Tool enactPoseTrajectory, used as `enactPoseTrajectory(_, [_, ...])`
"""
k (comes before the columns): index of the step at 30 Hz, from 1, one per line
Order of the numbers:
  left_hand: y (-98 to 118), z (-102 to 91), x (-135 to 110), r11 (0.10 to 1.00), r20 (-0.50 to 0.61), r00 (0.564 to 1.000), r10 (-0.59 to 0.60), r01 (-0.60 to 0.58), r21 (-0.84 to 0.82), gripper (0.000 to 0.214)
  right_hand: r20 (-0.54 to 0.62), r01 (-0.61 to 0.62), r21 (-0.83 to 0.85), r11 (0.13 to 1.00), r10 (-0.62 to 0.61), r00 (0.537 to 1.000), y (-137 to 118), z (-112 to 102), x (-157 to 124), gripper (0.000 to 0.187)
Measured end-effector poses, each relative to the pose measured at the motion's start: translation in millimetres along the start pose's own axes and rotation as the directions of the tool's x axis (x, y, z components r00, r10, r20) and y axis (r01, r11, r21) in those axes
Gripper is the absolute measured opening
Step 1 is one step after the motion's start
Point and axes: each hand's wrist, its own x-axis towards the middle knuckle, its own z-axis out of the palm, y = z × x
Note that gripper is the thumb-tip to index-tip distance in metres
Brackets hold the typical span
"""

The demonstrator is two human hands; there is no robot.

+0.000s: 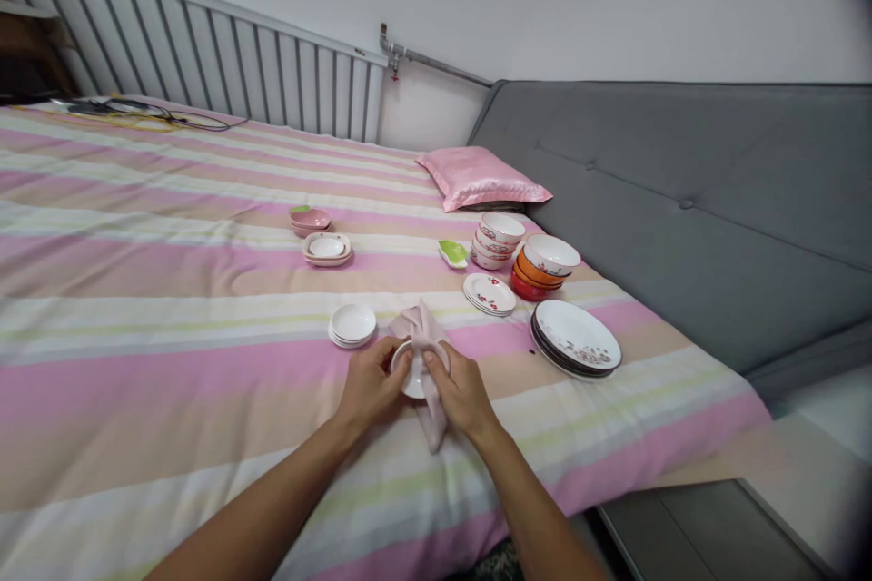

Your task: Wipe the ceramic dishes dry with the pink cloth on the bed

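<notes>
On a bed [170, 290] spread with a pink, cream and pale-green striped sheet, seen from the camera on my head, I hold a small white dish [411, 377] just above the sheet, near the bed's front edge. My left hand [371, 386] is closed around the dish's left rim, fingers curled under it. My right hand [463, 395] is closed on a pale pink cloth [421, 329] and presses it into the dish; one end of the cloth stands up behind the rim and the other hangs below my fingers.

Just beyond my left hand sits a short stack of small white dishes [352, 325]. To the right of the cloth lies a stack of small flowered plates [489, 294], and further right a stack of large dark-rimmed plates [576, 338]. Behind these stand a pile of orange and red bowls [538, 277] topped by a white one, and beside it a pile of patterned white bowls [497, 241]. A green leaf-shaped dish [452, 252] lies just left of those bowls. Further back toward the middle of the bed are pink square dishes [328, 249] holding a white one, and a pink bowl [311, 220] behind them.

A pink pillow [482, 177] rests against the grey padded headboard [681, 200] on the right. A grey radiator [204, 64] lines the far wall, with black cables [150, 113] lying at the bed's far edge.
</notes>
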Motion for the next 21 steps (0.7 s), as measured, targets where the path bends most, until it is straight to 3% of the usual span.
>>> enactPoseTrajectory(3, [-2.5,2.2,0.1,1.0,0.044,0.999,0.022,-0.022,0.003,0.029,-0.061,-0.021,-0.16,0.987,0.011,0.998,-2.6,-2.8,-1.0,0.029])
enactPoseTrajectory(6, [-2.3,3.5,-0.7,0.999,0.046,0.999,-0.018,0.02,-0.038,0.03,-0.194,-0.006,-0.218,0.976,-0.037,0.98,-7.1,-4.5,-1.4,0.026])
enactPoseTrajectory(8, [-0.6,3.1,-1.1,0.998,0.025,0.998,-0.049,0.05,-0.04,0.03,-0.249,0.062,-0.223,0.973,-0.119,0.961,-10.6,-5.1,-1.6,0.035])
enactPoseTrajectory(12, [4.1,1.8,-1.4,0.997,0.0,0.997,-0.073,0.073,-0.032,0.027,-0.22,0.214,-0.196,0.957,-0.256,0.941,-13.6,-4.0,-0.9,0.03])
enactPoseTrajectory(17, [5.8,3.9,-1.5,0.99,0.042,0.995,-0.089,0.093,-0.11,0.022,-0.264,0.137,-0.097,0.986,-0.158,0.952,-6.4,-0.4,0.8,0.029])
enactPoseTrajectory(21, [5.9,8.3,-0.6,0.922,0.148,0.969,-0.196,0.234,-0.307,0.017,-0.315,0.068,-0.027,0.997,-0.073,0.946,-1.5,1.0,1.4,0.02])
